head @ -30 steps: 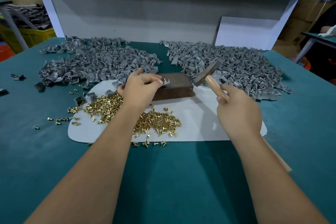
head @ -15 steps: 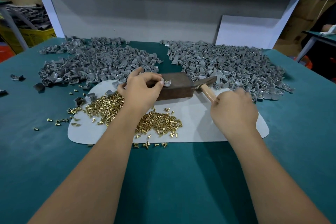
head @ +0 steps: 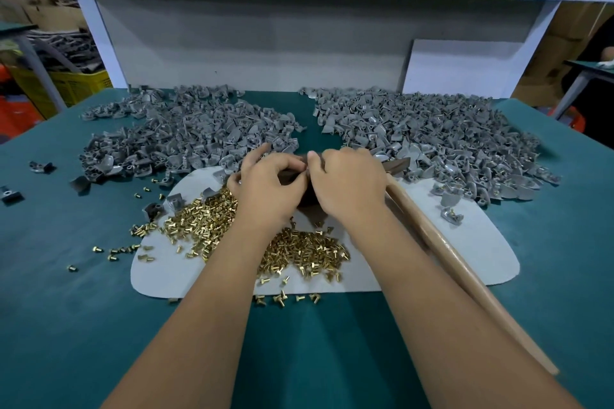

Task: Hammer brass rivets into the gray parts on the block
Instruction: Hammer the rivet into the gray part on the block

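Observation:
My left hand point(head: 269, 186) and my right hand point(head: 349, 183) are both over the dark wooden block point(head: 307, 201), which they mostly cover. Their curled fingertips meet at the block's far top edge. There they pinch the gray part, which the fingers hide. The hammer point(head: 397, 164) lies along the outer edge of my right hand. Its head is by the block's right end and its long wooden handle point(head: 465, 272) runs back toward me. Loose brass rivets point(head: 206, 219) are heaped on the white mat point(head: 481, 252) under my left wrist.
Two large piles of gray parts sit behind the block, one on the left point(head: 186, 133) and one on the right point(head: 432, 136). Stray rivets and a few parts dot the green tabletop point(head: 66, 276) at the left. A white shelf frame and back panel close off the far side.
My right hand has lowered the hammer, moved left off its handle and joined my left hand over the block. The left hand has stayed in place.

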